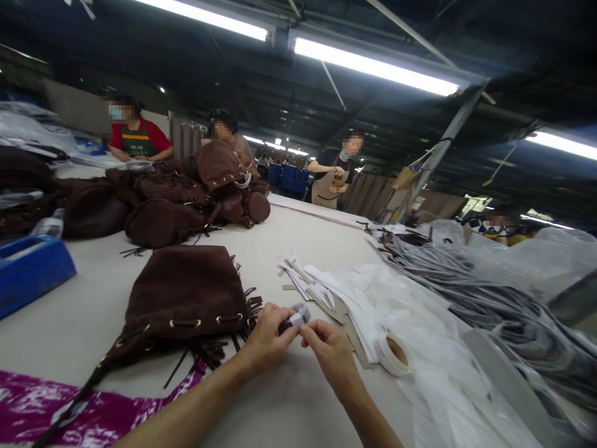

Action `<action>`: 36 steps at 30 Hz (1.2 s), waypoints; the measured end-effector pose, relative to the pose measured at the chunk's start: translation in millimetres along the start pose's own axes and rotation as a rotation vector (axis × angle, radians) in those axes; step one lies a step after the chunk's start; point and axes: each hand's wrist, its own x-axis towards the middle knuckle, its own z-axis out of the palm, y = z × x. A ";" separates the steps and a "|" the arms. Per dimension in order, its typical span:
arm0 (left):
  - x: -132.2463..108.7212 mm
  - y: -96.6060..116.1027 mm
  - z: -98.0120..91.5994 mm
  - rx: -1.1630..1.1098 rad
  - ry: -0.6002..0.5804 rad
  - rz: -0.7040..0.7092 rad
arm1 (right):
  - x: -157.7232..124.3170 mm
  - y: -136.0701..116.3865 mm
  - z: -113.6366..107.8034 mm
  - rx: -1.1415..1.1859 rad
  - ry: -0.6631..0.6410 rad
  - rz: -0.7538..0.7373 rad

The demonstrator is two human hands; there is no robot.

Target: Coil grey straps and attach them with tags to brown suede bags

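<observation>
My left hand (269,331) is closed round a small dark bundle (295,318) with a white and clear plastic-like wrapping. The thumb and forefinger of my right hand (330,346) pinch the near edge of that wrapping. What exactly the bundle is, I cannot make out. Just left of my hands lies a dark brown drawstring bag (186,289) with gold eyelets and fringe, its cord trailing toward the lower left. To the right, a roll of tape (394,354) rests on white sheets (359,298), beside loose grey-brown card pieces (321,298).
Several brown bags (158,205) are heaped at the back left. A blue tape dispenser (35,270) stands at the left edge, above purple plastic (107,410). Grey straps (489,292) pile up on the right. Co-workers, including a person in an apron (329,174), are beyond the table (298,230).
</observation>
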 end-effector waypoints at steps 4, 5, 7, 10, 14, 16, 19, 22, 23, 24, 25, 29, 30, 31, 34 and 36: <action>-2.1 1.9 -3.0 0.022 -0.031 0.024 | -0.1 -0.4 0.6 0.046 0.022 0.064; -2.4 2.4 -3.3 0.022 -0.043 0.020 | -0.3 -0.3 0.5 0.062 0.023 0.084; -2.4 2.9 -2.6 0.019 -0.042 -0.014 | -1.3 0.8 0.6 0.098 0.015 0.128; -0.5 1.6 1.3 0.011 0.014 -0.086 | -4.6 4.0 0.9 0.181 -0.019 0.205; 3.5 -3.3 6.4 -0.021 0.032 -0.129 | -10.3 7.7 -0.5 0.327 -0.114 0.257; 4.7 -5.2 6.8 -0.038 0.026 -0.132 | -11.2 8.5 -0.9 0.329 -0.116 0.251; 4.6 -6.2 5.4 -0.062 0.016 -0.120 | -9.2 9.7 0.9 0.308 -0.080 0.270; 3.3 -6.1 3.3 -0.069 -0.027 -0.094 | -5.8 14.0 6.1 0.266 -0.003 0.274; 2.7 -6.3 2.9 -0.065 -0.045 -0.084 | -4.8 16.4 8.2 0.255 0.019 0.270; 2.3 -6.5 2.5 -0.056 -0.062 -0.074 | -4.0 19.3 10.1 0.250 0.032 0.265; 1.9 -6.9 2.4 -0.040 -0.072 -0.064 | -3.5 22.5 11.8 0.249 0.038 0.265; 1.0 -7.4 2.8 0.052 -0.078 -0.027 | -3.3 32.2 14.1 0.250 0.065 0.250; 1.0 -7.2 3.0 0.061 -0.078 -0.018 | -3.6 32.8 14.0 0.251 0.079 0.242; 1.0 -7.0 3.2 0.060 -0.083 -0.008 | -4.0 32.7 14.0 0.258 0.091 0.237; 1.3 -6.5 4.0 0.032 -0.095 0.015 | -5.0 29.4 15.4 0.336 0.090 0.264; 1.7 -6.1 4.6 0.038 -0.084 0.016 | -5.4 27.4 17.2 0.405 0.092 0.300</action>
